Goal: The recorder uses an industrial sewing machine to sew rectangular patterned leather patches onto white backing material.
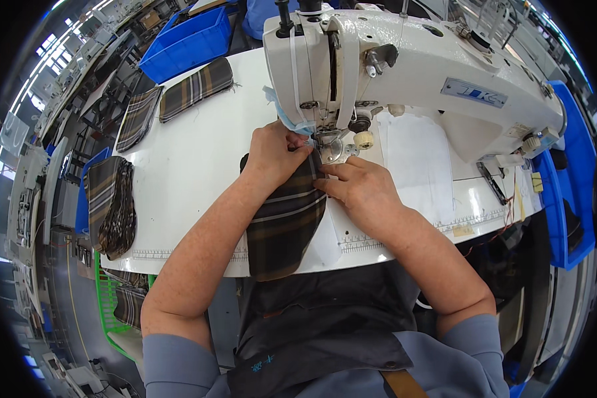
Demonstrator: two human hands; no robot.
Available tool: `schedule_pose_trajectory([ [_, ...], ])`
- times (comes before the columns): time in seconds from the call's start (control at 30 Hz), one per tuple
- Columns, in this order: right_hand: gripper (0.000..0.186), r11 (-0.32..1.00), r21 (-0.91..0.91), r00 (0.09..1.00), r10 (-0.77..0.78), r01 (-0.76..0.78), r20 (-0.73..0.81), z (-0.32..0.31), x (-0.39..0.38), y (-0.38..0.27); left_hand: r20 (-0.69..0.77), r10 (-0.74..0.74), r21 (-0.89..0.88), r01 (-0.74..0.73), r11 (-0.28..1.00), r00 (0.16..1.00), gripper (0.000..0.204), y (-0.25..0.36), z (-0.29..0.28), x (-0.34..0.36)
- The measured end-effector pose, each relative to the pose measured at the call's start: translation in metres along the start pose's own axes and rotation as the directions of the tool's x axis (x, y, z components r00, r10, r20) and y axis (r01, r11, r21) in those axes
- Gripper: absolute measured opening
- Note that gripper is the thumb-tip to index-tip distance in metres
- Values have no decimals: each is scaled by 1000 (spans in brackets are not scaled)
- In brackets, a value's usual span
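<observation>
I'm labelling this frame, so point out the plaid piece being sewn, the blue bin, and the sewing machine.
plaid fabric piece (pixel 282 225): head view, middle of cloth.
blue bin (pixel 187 48): head view, front wall.
sewing machine (pixel 418 66): head view, white arm.

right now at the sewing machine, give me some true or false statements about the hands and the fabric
1. Both hands, left hand and right hand, press on the plaid piece by the needle. True.
2. The plaid piece lies wholly on the white table. False: its near end hangs over the front edge.
3. The sewing machine is black. False: it is white.
4. More plaid pieces lie at the table's far left. True.
5. A blue bin stands behind the table. True.
</observation>
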State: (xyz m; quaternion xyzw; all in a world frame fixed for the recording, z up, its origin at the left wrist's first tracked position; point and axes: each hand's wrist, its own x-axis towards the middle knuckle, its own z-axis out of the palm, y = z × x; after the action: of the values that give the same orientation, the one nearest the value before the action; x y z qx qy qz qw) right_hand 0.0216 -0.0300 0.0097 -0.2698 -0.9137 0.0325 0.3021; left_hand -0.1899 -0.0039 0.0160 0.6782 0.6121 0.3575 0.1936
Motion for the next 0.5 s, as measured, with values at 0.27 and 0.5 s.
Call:
schedule_pose_trajectory([
  [0.27, 28, 997, -59, 999, 45, -44, 17, 1, 5, 5, 24, 111, 69, -113, 991, 994, 31, -10, 3, 22],
  [0.5, 30, 995, -63, 996, 78, -75, 46, 4, 5, 5, -24, 255, 53, -254, 966, 967, 35, -21, 8, 28],
])
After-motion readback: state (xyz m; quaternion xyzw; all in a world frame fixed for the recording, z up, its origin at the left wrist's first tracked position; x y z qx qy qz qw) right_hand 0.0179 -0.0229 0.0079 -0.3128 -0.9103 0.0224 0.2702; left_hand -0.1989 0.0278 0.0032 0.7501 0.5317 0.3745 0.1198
